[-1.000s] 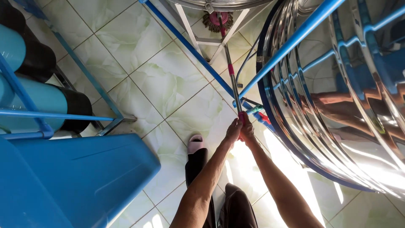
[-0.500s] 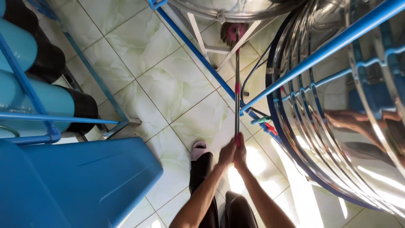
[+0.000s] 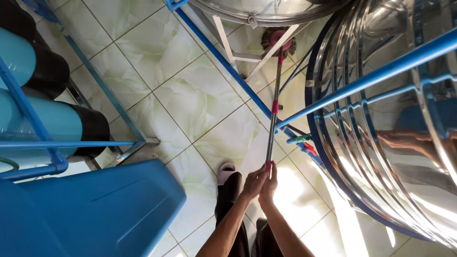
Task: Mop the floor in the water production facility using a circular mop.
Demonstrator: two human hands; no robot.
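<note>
My left hand (image 3: 253, 183) and my right hand (image 3: 270, 183) are closed together around the near end of a long metal mop handle (image 3: 272, 119) with pink bands. The handle runs away from me over the tiled floor (image 3: 190, 95). Its brown stringy mop head (image 3: 278, 44) rests on the tiles under a steel tank's stand (image 3: 238, 45), between the stand's legs. My foot in a pink slipper (image 3: 226, 172) stands just left of my hands.
A big shiny steel tank (image 3: 395, 143) in a blue pipe frame (image 3: 362, 81) fills the right. Light blue cylinders with black caps (image 3: 52, 119) lie in a blue rack at left. A blue plastic surface (image 3: 90, 209) sits low left. Green and red valve handles (image 3: 304, 143) lie by the tank's base.
The mop head has slid farther away, under the tank stand. Both hands stay gripped on the handle's end, and my view has shifted toward me so they sit lower in the picture.
</note>
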